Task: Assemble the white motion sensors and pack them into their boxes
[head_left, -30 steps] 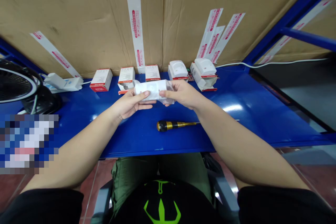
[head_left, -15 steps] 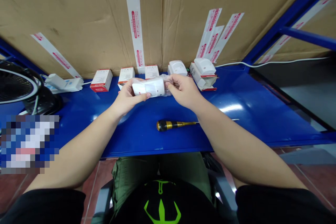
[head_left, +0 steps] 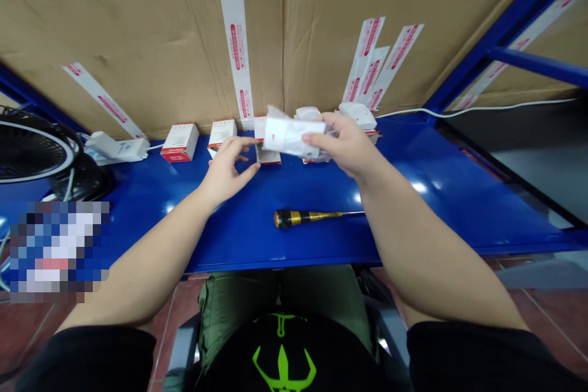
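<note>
My right hand (head_left: 345, 146) is closed on a white device wrapped in a clear plastic bag (head_left: 290, 135), held up above the back of the blue table (head_left: 436, 196). My left hand (head_left: 227, 168) hovers just left of the bag with its fingers apart and nothing in them. A screwdriver with a black and gold handle (head_left: 301, 218) lies on the table in front of both hands. Behind the hands, small red and white boxes (head_left: 180, 141) stand in a row, and another one (head_left: 223, 132) is close to my left fingertips.
A white device (head_left: 358, 114) sits on an opened box at the back right. A black fan (head_left: 32, 153) stands at the left edge beside a white power strip (head_left: 117, 147). Taped cardboard (head_left: 184, 37) walls the back. A white cable (head_left: 482, 110) runs right.
My left hand has let go of the bagged device and dropped slightly. My right hand has lifted the bagged device up and a little to the right.
</note>
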Demonstrator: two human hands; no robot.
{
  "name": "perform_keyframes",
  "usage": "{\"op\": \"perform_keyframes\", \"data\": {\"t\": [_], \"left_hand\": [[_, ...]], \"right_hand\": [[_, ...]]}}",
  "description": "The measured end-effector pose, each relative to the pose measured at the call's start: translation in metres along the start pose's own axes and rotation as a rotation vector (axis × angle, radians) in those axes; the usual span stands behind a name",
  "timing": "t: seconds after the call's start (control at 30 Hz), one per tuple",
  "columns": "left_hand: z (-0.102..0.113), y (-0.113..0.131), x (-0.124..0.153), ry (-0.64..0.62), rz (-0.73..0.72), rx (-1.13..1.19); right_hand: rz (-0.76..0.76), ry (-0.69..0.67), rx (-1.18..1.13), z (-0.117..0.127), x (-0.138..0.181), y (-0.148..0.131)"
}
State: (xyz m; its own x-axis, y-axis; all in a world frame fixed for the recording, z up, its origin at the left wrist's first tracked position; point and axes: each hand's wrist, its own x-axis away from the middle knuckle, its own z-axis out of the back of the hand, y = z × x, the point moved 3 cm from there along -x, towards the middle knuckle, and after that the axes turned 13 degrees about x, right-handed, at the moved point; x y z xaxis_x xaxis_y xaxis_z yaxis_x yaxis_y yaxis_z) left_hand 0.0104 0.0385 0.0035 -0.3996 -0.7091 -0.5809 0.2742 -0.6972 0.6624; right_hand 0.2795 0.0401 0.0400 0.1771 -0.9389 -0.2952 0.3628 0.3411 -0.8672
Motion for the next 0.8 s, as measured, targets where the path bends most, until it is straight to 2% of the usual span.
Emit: {"op": "perform_keyframes", "data": {"t": [0.07, 0.13, 0.23, 0.53, 0.67, 0.8], "left_hand": [[0.001, 0.001, -0.001, -0.056, 0.01, -0.154], [0.001, 0.0, -0.004, -0.061, 0.043, -0.235], [-0.003, -0.006, -0.014, -0.084, 0.164, -0.286], [-0.017, -0.015, -0.07, -0.253, 0.542, -0.534], [-0.023, -0.013, -0.084, -0.25, 0.536, -0.531], [-0.025, -0.011, -0.08, -0.176, 0.496, -0.499]], "right_hand": [[-0.085, 0.051, -0.188, 0.006, -0.004, 0.002], [-0.166, 0.085, -0.309, 0.009, -0.007, 0.005], [-0.269, 0.099, -0.415, 0.007, -0.008, 0.009], [-0.273, 0.02, -0.541, -0.003, -0.01, 0.013], [-0.299, -0.017, -0.58, -0.009, -0.01, 0.009], [-0.352, -0.098, -0.603, -0.014, -0.008, 0.006]]}}
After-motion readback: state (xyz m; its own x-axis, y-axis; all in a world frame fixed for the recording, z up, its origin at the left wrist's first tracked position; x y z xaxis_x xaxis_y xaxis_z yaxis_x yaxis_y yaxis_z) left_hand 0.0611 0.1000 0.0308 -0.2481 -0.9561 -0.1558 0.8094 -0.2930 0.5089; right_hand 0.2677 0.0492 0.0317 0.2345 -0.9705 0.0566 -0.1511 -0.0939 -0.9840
